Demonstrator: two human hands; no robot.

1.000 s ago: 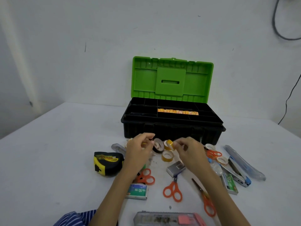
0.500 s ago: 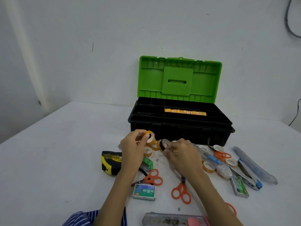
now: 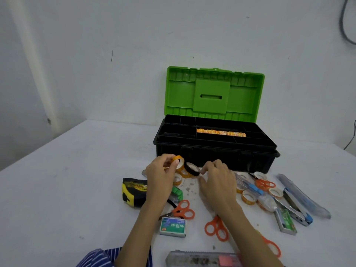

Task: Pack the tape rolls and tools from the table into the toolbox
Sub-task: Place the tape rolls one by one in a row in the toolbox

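A black toolbox (image 3: 215, 157) with its green lid (image 3: 213, 93) raised stands at the back of the white table; its top tray holds an orange strip. In front of it my left hand (image 3: 160, 177) pinches a small orange tape roll (image 3: 179, 161) lifted off the table. My right hand (image 3: 215, 177) pinches a black tape roll (image 3: 191, 169) just right of it. More small orange rolls (image 3: 184, 174) lie beneath and between my hands. Other clear tape rolls (image 3: 249, 197) lie to the right.
A yellow-black tape measure (image 3: 133, 190) lies left of my left arm. Orange scissors (image 3: 183, 210), a staple box (image 3: 173, 227), a second pair of scissors (image 3: 216, 228), a stapler (image 3: 296, 207), cutters and a clear case (image 3: 202, 261) are scattered around.
My left hand has lifted an orange roll off the pile. My right hand has shifted left and taken the black roll. The view has drifted slightly left.
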